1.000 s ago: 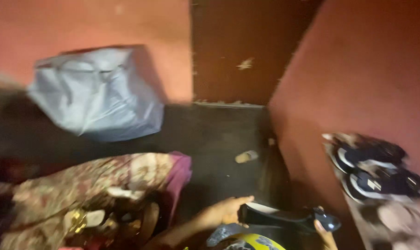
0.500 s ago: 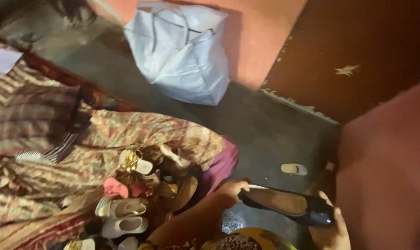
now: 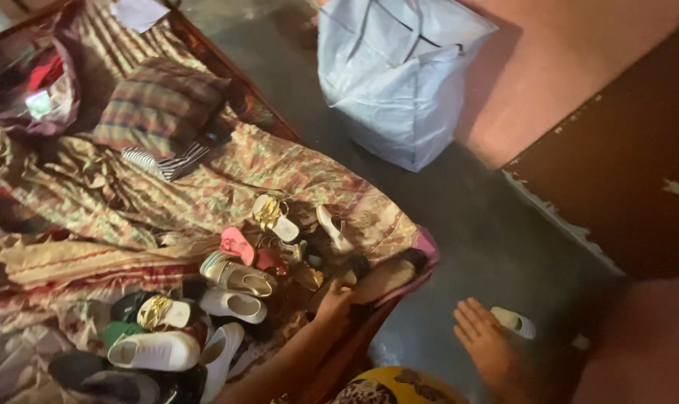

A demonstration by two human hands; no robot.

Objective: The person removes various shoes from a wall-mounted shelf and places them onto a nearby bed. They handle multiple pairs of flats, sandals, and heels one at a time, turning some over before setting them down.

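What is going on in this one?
A person leans over a bed covered by a patterned cloth. Their left hand sets a dark flat shoe at the edge of a pile of shoes. The right hand is open and empty above the floor. A white bag stands by the wall.

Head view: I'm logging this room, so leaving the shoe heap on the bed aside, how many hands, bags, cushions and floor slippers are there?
Hands: 2, left hand and right hand
White bag: 1
Checked cushion: 1
Pale slipper on the floor: 1
Total: 5
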